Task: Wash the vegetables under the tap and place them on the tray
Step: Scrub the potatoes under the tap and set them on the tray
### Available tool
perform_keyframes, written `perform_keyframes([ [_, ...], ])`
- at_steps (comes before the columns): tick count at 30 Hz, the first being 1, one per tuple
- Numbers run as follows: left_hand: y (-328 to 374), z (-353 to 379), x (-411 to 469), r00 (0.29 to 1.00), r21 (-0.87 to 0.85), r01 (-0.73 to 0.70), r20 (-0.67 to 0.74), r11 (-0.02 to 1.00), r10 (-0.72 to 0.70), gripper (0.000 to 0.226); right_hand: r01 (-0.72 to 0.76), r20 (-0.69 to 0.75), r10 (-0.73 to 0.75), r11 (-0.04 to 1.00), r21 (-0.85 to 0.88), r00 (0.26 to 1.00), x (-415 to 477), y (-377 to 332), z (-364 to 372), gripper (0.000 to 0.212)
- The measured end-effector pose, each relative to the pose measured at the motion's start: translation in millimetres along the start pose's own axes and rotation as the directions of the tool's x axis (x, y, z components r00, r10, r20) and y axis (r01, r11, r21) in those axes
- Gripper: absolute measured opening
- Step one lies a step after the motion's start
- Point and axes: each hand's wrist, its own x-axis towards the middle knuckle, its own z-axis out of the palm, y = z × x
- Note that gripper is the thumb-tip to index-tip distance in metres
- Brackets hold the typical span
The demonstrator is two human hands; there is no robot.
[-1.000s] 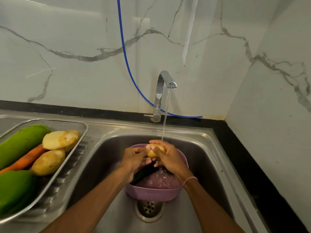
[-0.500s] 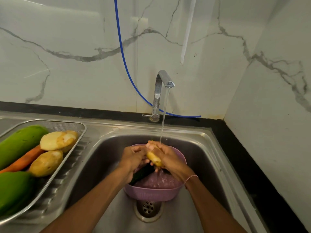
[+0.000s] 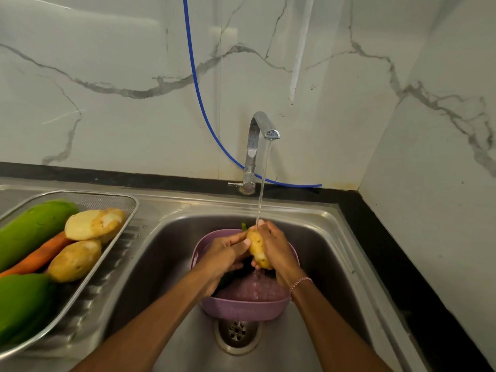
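Sink (image 3: 349, 237), steel: holds purple basin (image 3: 241, 310) above the drain.
Tray (image 3: 131, 208), wire mesh, on drainboard L of sink: 2 green veg (image 3: 35, 226), 1 carrot (image 3: 40, 256), 2 tray potatoes (image 3: 88, 226).
Tap (image 3: 255, 140): water stream falls onto the hands.
Left hand (image 3: 226, 253) & right hand (image 3: 277, 251): fingers of both curled round the held potato (image 3: 256, 247).
Held potato: upright-ish, over basin, under stream.
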Motion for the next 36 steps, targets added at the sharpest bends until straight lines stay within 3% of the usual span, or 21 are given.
perform_keyframes([
  [5,-7.4,5.5,0.3,0.992,-0.015,-0.043,0.122,0.999,0.044,0.067,-0.064,0.079,0.052,0.986,0.153,0.996,-3.2,2.6,4.0,0.024],
  [7,-10.5,2.5,2.3,0.987,0.049,-0.106,0.13,0.993,0.099,0.078,-0.041,0.151,0.011,0.979,0.198,0.989,-3.2,4.4,6.3,0.039],
  [10,-10.4,2.4,3.5,0.992,-0.011,-0.114,0.06,0.993,0.114,0.072,0.009,0.139,-0.037,0.981,0.192,0.99,-3.1,2.0,6.8,0.051],
  [12,-8.6,4.5,2.3,0.992,-0.039,-0.122,0.041,0.992,0.123,0.062,0.048,0.052,-0.058,0.982,0.182,0.997,-3.6,0.6,9.5,0.041],
  [14,-7.4,6.0,1.3,0.985,0.045,-0.166,0.063,0.985,0.163,0.052,0.079,-0.043,-0.072,0.98,0.181,0.996,-4.3,-1.2,12.3,0.025],
  [16,-7.4,5.6,1.0,0.975,0.115,-0.213,0.085,0.97,0.204,0.055,0.049,-0.109,-0.028,0.98,0.193,0.994,-1.6,-2.4,12.2,0.017],
  [20,-8.4,4.2,2.2,0.965,0.256,-0.263,0.058,0.93,0.256,0.069,-0.175,-0.146,0.227,0.937,0.303,0.963,12.0,0.2,4.9,0.036],
  [22,-8.0,2.4,2.5,0.961,0.334,-0.27,0.038,0.903,0.273,0.069,-0.207,-0.107,0.256,0.918,0.339,0.961,13.4,1.6,2.3,0.045],
  [26,-9.2,-5.6,5.2,0.957,0.397,-0.266,-0.004,0.879,0.291,0.06,-0.125,-0.003,0.133,0.939,0.322,0.991,9.6,-1.5,2.1,0.039],
  [30,-12.2,-9.1,8.9,0.961,0.402,-0.215,-0.077,0.89,0.267,0.051,0.037,0.071,-0.049,0.986,0.163,0.996,2.3,-3.6,1.4,0.023],
  [36,-13.4,-9.6,8.9,0.967,0.398,-0.194,-0.079,0.897,0.244,0.039,0.124,0.116,-0.117,0.991,-0.05,0.986,-8.1,-7.3,4.0,0.021],
])
